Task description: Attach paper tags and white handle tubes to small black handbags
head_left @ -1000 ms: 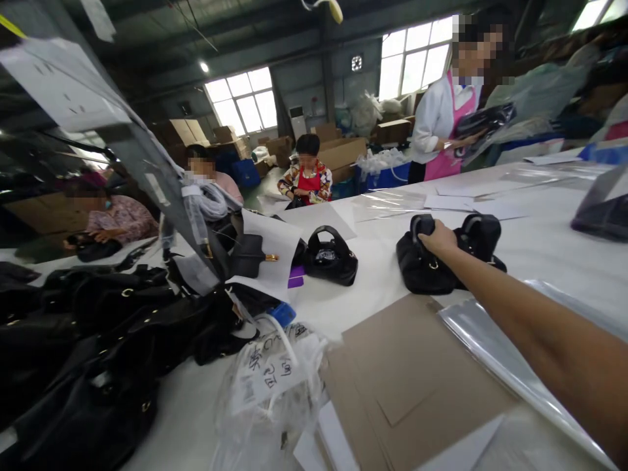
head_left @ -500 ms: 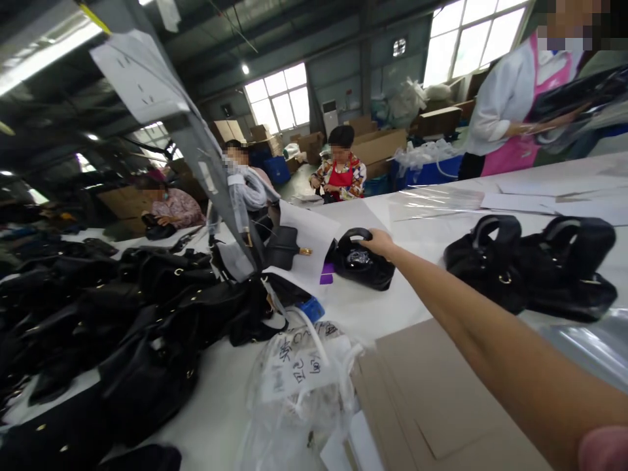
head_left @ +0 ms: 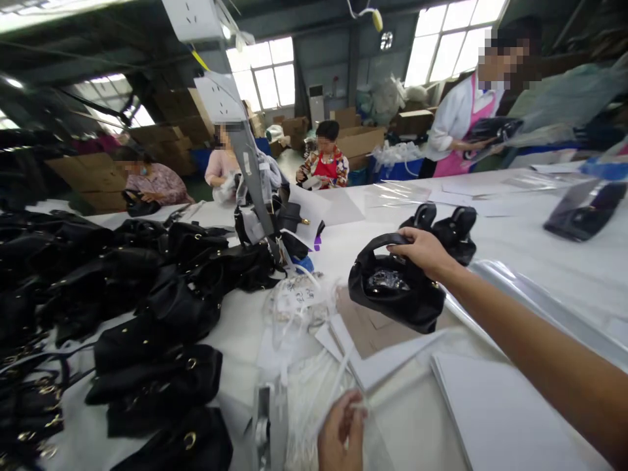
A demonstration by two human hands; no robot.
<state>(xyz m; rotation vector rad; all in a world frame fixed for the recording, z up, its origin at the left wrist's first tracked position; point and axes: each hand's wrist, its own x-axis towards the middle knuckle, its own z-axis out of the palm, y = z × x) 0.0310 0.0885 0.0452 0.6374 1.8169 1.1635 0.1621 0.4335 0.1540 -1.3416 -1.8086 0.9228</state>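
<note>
My right hand (head_left: pixel 422 250) grips the handle of a small black handbag (head_left: pixel 395 292) and holds it lifted above the brown cardboard sheets (head_left: pixel 363 324). Crinkled clear plastic shows inside the bag's mouth. Low in the view, my left hand (head_left: pixel 342 430) is closed in a pinch on thin white strips (head_left: pixel 318 386) that come out of a clear plastic bag (head_left: pixel 294 301). Two more black handbags (head_left: pixel 449 229) stand side by side on the white table just beyond my right hand.
Several black handbags (head_left: pixel 147 294) lie heaped over the table's left half. A grey upright post (head_left: pixel 252 176) with papers stands mid-table. Clear plastic sleeves (head_left: pixel 540 294) and white sheets (head_left: pixel 495 412) lie at right. Four other people work along the far side, one in a pink apron (head_left: pixel 456 131).
My right hand closed on the bag's handle and carried the bag off the table toward me, over the cardboard. My left hand has come into view, pinching white strips.
</note>
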